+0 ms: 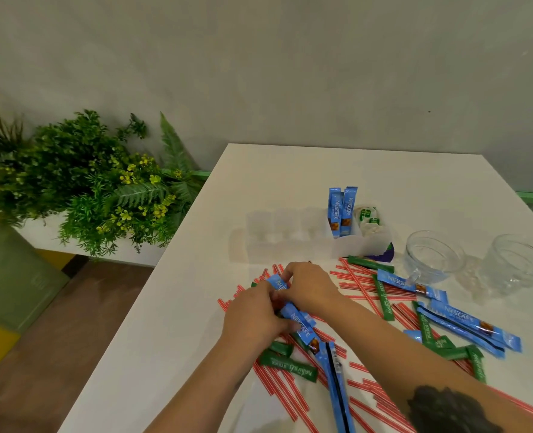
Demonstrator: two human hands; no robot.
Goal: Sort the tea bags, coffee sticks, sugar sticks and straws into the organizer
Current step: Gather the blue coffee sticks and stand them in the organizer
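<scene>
The translucent plastic organizer point(315, 242) stands mid-table, two clear glass cups point(434, 257) at its three o'clock. At its six o'clock, blue coffee sticks point(465, 323) and green sugar sticks point(290, 367) lie on scattered red-striped straws point(284, 392).

White table point(290, 170) carried everything. Clear organizer point(309, 242) stood mid-table w/ two blue sticks point(341, 210) upright in one slot, tea bags point(368, 221) in the next. Two glass cups point(434, 257) sat at right. Red straws point(290, 389), green sticks point(288, 368) & more blue ones lay scattered across the near part (overlapping, no order).
</scene>
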